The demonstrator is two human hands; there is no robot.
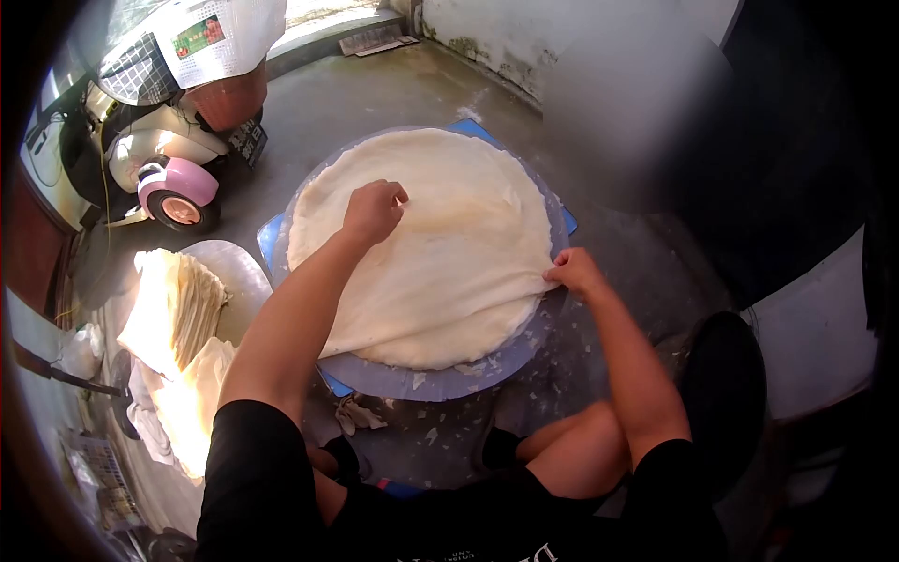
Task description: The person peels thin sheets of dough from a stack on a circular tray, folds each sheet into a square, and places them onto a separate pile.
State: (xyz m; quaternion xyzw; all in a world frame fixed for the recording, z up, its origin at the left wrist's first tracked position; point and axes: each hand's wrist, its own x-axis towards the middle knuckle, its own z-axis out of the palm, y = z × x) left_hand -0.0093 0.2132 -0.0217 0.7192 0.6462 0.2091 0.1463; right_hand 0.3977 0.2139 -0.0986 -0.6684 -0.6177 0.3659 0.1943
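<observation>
A wide round stack of thin, pale dough-like sheets [440, 234] lies on a round grey board [412, 382] in front of me. At its right edge, my right hand [576, 272] pinches the rim of the top sheet, which is pulled into creases there. My left hand [375, 212] is over the upper left part of the stack with its fingers curled closed. What its fingertips hold, if anything, is hidden. Along the near side, the top sheet's edge runs slanting across the layers under it.
Folded pale sheets [173, 314] are piled at the left beside a round light board [239, 272]. A scooter with a pink wheel cover [183, 183] stands at the upper left. Blue corners [272, 234] stick out under the board. A black rounded object [721, 403] is at the right.
</observation>
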